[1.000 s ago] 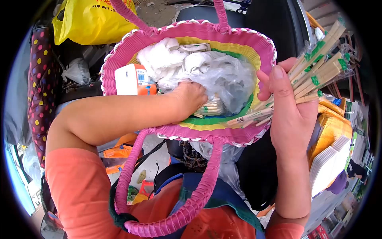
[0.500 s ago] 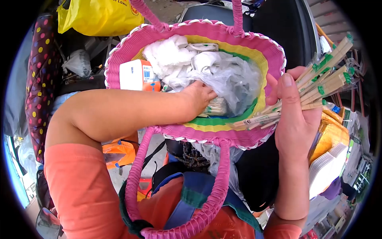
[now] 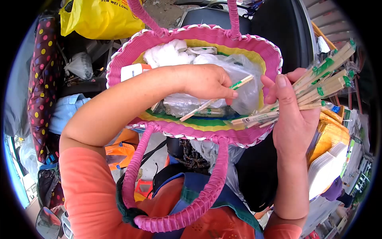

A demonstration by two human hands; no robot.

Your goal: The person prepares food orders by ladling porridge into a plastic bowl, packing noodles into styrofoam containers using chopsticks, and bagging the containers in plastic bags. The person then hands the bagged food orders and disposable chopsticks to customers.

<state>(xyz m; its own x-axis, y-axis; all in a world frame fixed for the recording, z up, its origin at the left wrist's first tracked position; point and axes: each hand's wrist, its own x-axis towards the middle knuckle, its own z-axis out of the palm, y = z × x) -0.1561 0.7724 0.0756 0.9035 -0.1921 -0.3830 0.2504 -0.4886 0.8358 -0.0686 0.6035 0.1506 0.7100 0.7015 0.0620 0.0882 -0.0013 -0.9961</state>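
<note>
My left hand point(image 3: 209, 83) is over the pink, yellow and green woven basket point(image 3: 191, 131), pinching a wrapped pair of chopsticks point(image 3: 242, 82) that lies slantwise under the fingers. At the basket's right rim, my right hand point(image 3: 293, 107) grips a fanned bundle of paper-wrapped chopsticks point(image 3: 324, 85) with green marks. Inside the basket are a white fluffy cloth point(image 3: 165, 54), clear plastic bags point(image 3: 246, 95), more wrapped chopsticks point(image 3: 211, 112) low down, and a white and orange box point(image 3: 133, 71) partly behind my left forearm.
A yellow plastic bag point(image 3: 101, 20) lies at the upper left, beside a dark polka-dot fabric item point(image 3: 43, 75). At the right are white foam containers point(image 3: 328, 167) and a yellow package point(image 3: 330, 133). The basket's pink handle point(image 3: 215, 187) arches towards my body.
My left hand has risen from the basket's contents and now has a wrapped pair of chopsticks in its fingers. My right hand still grips its bundle, almost in place.
</note>
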